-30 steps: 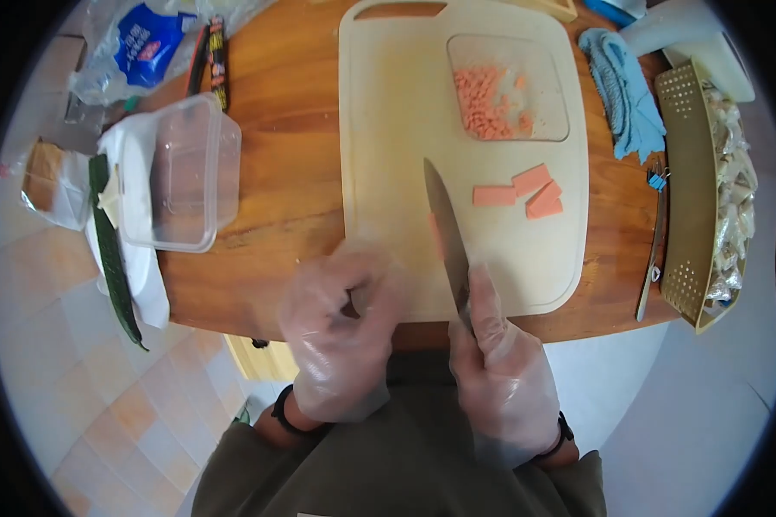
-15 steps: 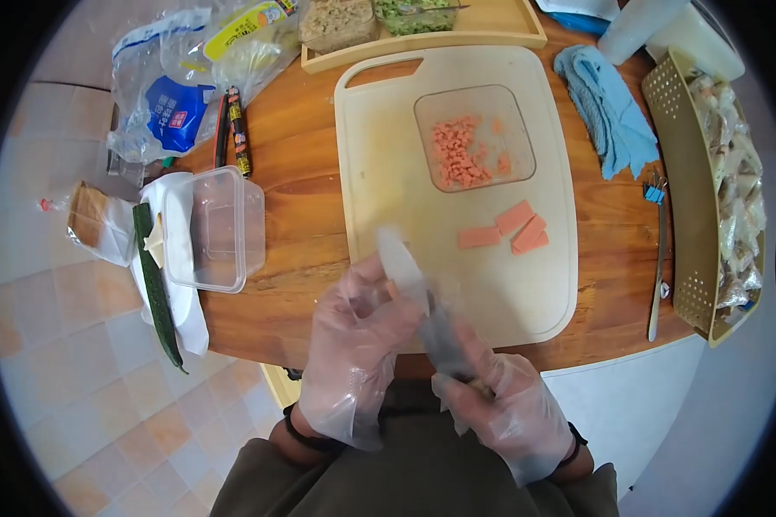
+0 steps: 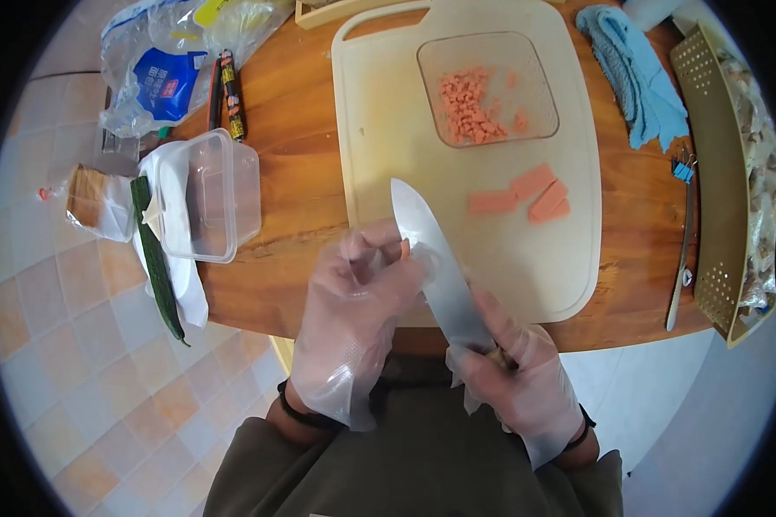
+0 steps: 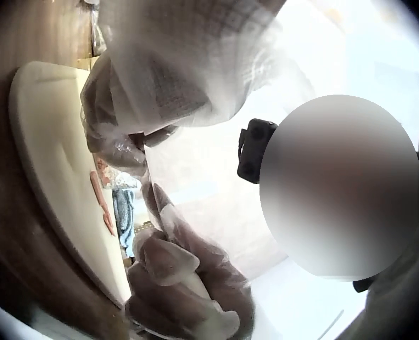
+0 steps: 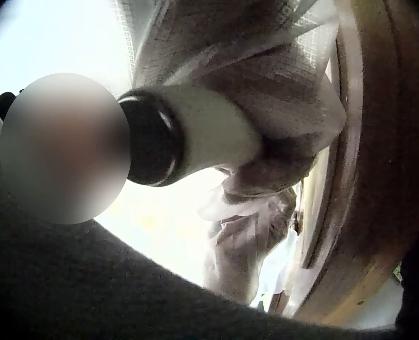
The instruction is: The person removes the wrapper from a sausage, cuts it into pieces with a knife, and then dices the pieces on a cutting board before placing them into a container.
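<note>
My right hand [image 3: 526, 379], in a clear plastic glove, grips the kitchen knife [image 3: 440, 267] by its handle. In the right wrist view, the pale handle [image 5: 213, 131] with its dark end sticks out of the fist. The blade tilts up to the left over the near part of the cutting board [image 3: 388, 164]. My gloved left hand [image 3: 341, 327] is at the blade, thumb against its flat, fingers curled, pinching a small pink ham piece [image 3: 405, 249] by the blade's edge. Several flat ham slices [image 3: 535, 191] lie on the board.
A clear square container [image 3: 526, 95] of diced ham [image 3: 470, 103] stands on the board. Left are an empty plastic box [image 3: 224, 198], a cucumber [image 3: 157, 267] and bagged bread [image 3: 90, 198]. To the right are a blue cloth [image 3: 634, 77], metal tongs [image 3: 683, 241] and a perforated basket [image 3: 724, 198].
The left hand has come up to the blade and now meets it with thumb and fingers. The knife has lifted off the board and turned its flat upward; the head view has shifted.
</note>
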A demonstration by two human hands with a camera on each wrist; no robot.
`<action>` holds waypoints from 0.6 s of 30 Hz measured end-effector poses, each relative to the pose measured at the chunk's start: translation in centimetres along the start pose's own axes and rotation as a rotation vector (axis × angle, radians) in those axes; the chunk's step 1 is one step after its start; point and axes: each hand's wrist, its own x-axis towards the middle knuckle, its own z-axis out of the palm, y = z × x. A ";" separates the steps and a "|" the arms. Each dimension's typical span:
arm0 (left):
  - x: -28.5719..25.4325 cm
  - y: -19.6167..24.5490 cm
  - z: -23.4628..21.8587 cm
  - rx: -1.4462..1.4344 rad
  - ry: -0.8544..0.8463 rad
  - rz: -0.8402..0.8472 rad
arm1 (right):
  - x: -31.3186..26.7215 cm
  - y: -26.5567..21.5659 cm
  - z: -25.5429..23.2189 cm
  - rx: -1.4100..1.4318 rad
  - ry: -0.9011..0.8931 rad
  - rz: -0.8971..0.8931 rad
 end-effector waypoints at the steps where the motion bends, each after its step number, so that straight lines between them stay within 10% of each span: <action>1: 0.0 0.1 0.0 -0.022 -0.008 -0.027 | 0.1 0.2 0.1 0.008 -0.003 0.008; 14: 0.2 -0.1 -1.5 -0.389 -0.239 -0.053 | 0.0 0.5 -0.6 0.144 0.026 -0.104; 18: 0.0 0.3 -0.2 0.151 0.033 0.127 | -0.4 -0.1 -0.5 0.089 0.179 0.020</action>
